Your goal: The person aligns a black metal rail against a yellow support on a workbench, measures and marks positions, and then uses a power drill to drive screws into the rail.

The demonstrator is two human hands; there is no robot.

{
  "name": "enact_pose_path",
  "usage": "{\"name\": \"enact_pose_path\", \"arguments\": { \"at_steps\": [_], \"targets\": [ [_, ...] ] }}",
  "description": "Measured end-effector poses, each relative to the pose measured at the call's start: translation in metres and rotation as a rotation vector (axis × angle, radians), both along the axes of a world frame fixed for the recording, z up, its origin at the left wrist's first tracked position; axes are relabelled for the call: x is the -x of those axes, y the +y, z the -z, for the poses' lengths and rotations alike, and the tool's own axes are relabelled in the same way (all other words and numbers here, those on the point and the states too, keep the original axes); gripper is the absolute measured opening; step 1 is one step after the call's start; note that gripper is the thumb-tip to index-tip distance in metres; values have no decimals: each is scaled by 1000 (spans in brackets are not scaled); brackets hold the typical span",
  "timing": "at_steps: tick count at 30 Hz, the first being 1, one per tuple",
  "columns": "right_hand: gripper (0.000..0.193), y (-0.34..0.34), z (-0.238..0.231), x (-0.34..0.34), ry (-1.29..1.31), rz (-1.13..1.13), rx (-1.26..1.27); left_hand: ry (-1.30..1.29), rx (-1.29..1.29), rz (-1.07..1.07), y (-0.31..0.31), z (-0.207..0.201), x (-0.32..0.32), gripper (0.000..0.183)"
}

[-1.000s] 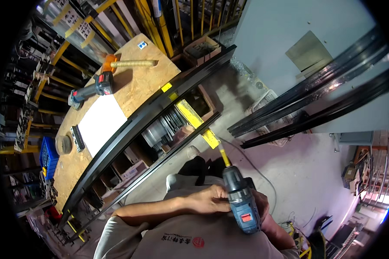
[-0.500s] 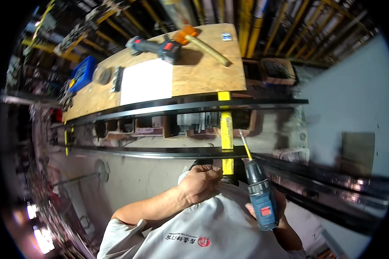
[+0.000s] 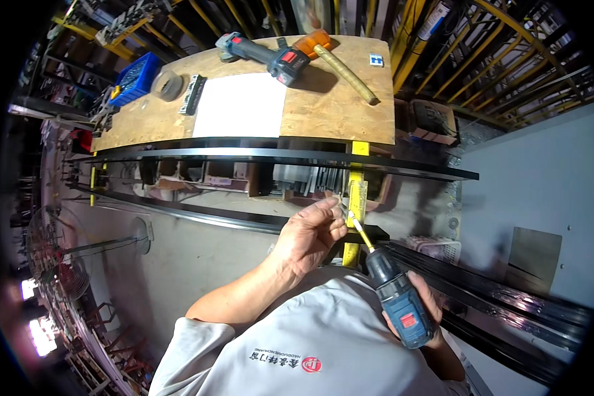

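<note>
My right hand (image 3: 424, 305) is wrapped around a blue-and-black cordless drill (image 3: 402, 309) with a red patch. A long yellowish driver bit (image 3: 363, 233) points up and left from its chuck. My left hand (image 3: 312, 232) is closed in a pinch close to the bit's tip; a small pale thing shows at the fingertips, too small to name. Beneath the left hand runs the nearer black metal profile (image 3: 241, 222), lying across a yellow support bar (image 3: 360, 150). A second black profile (image 3: 244, 156) lies farther off along the board's front edge.
The wooden board (image 3: 340, 119) carries a white sheet (image 3: 241, 105), a cordless angle grinder (image 3: 264, 56), an orange-headed mallet (image 3: 346, 76), a tape roll (image 3: 167, 86) and a blue bin (image 3: 136, 79). Wrapped black profiles (image 3: 495, 290) extend on the right. A floor fan (image 3: 69, 261) stands left.
My left hand has risen forward, from near my body to the bit's tip. The drill has tilted further left, its tip nearing those fingers. The view has shifted slightly.
</note>
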State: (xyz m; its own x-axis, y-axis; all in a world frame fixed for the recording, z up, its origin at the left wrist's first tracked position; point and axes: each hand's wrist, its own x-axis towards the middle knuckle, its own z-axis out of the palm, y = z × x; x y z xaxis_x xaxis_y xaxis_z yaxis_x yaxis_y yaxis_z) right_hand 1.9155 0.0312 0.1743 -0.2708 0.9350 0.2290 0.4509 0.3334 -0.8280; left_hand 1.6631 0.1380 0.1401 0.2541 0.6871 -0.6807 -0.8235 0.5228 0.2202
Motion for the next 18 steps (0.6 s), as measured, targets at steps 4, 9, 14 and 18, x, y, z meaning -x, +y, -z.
{"name": "enact_pose_path", "arguments": {
  "at_steps": [4,9,14,18],
  "targets": [
    [69,-6,0,3,162,-54,329,-98,-9,-17,10,4,-1,12],
    [77,9,-21,30,66,-77,34,-156,98,-34,8,18,1,24],
    [78,-5,-13,35,42,-18,48,-160,61,-6,11,7,1,22],
    [73,-5,-22,37,70,25,67,-121,22,82,8,11,-1,19]
  ]
}}
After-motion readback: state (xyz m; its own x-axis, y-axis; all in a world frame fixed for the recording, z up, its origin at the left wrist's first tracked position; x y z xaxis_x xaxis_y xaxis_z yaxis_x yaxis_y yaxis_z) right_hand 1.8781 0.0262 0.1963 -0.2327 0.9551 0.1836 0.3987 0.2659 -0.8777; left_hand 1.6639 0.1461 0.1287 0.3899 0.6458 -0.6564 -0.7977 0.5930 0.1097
